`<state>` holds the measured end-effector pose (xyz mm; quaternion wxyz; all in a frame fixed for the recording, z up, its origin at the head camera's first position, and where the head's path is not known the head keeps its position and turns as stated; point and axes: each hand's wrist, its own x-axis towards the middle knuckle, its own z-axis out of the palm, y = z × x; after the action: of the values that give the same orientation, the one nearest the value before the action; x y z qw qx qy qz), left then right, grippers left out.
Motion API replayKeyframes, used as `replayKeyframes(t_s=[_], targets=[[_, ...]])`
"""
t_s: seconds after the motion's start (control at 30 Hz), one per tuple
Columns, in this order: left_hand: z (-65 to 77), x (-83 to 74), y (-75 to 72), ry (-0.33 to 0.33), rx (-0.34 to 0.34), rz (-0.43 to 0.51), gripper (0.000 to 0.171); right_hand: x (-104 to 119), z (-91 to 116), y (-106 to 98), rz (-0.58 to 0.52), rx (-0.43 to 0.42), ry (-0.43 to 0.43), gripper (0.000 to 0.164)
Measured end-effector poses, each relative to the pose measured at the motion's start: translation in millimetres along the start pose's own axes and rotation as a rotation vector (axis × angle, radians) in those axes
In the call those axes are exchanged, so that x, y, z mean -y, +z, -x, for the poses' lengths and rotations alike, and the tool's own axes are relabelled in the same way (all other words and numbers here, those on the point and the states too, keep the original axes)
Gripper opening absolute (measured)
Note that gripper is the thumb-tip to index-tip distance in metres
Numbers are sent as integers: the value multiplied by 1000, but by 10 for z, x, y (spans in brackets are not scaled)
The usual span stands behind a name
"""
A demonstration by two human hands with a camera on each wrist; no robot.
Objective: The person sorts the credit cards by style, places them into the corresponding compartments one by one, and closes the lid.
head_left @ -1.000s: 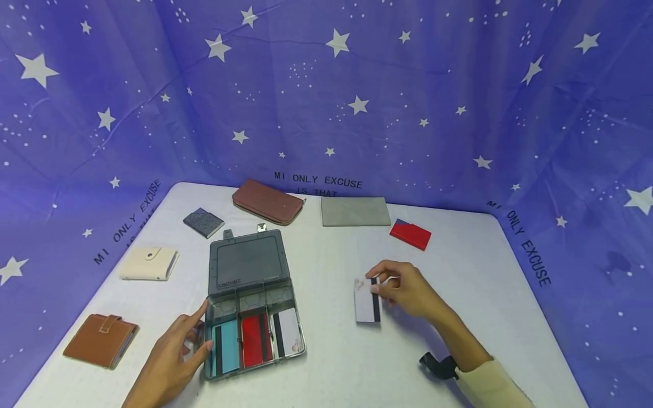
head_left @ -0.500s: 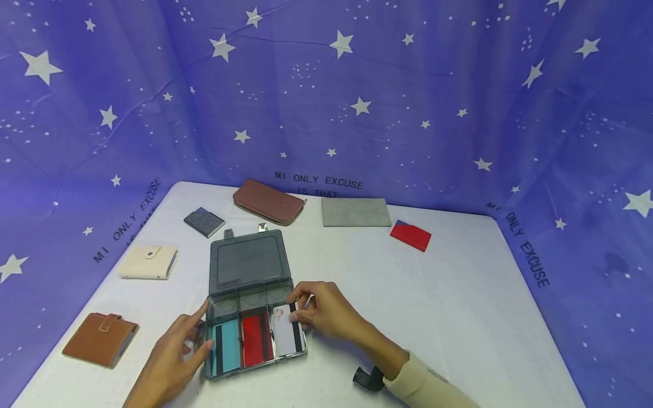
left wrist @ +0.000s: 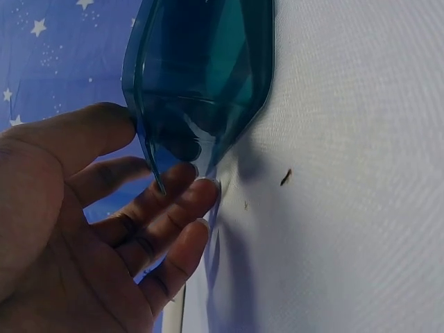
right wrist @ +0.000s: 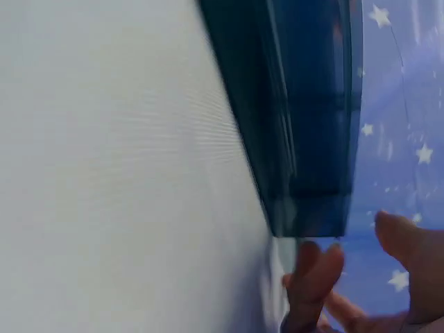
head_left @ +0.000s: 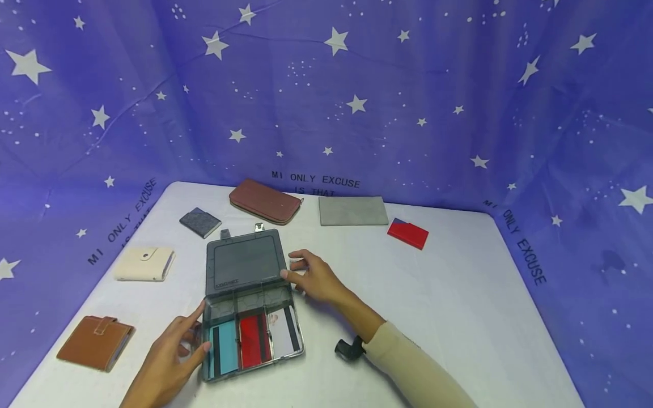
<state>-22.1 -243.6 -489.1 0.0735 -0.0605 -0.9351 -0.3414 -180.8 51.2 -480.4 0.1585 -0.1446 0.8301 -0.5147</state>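
Note:
A translucent grey compartment case [head_left: 253, 334] stands with its lid [head_left: 247, 259] folded back. In its front compartments are a blue card [head_left: 225, 347], a red card [head_left: 254, 339] and a white card [head_left: 284, 331], each with a dark stripe. My left hand [head_left: 168, 351] rests against the case's left side, thumb over the rim and fingers relaxed along the wall. Beside the lid's right edge is my right hand [head_left: 316, 277], fingers loosely bent and parted, thumb tip overlapping that edge. In the right wrist view, nothing sits between the thumb and fingers [right wrist: 316, 277].
A brown wallet [head_left: 97, 343], a cream wallet [head_left: 144, 264] and a dark grey card holder [head_left: 200, 222] lie along the left. At the back are a maroon zip wallet [head_left: 264, 202], a flat grey wallet [head_left: 353, 211] and a red card holder [head_left: 408, 234]. A starry curtain [head_left: 326, 85] encloses the table.
My right hand carried the white card left, laid it in the case's right front compartment, let go and moved up beside the lid. My left hand has stayed at the case.

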Motion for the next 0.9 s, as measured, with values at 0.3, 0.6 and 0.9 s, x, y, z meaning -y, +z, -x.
replayKeyframes(t_s=[0.3,0.6,0.9], targets=[[20,26,1,-102,55,60,77,62,-197,96,-190,-49,-9,57],[-4,24,61,-73,31,190,75,140,-108,-42,-258,-35,-74,43],[-324,-38,156,-238,42,395,60,88,11,-266,-456,-9,-96,45]])
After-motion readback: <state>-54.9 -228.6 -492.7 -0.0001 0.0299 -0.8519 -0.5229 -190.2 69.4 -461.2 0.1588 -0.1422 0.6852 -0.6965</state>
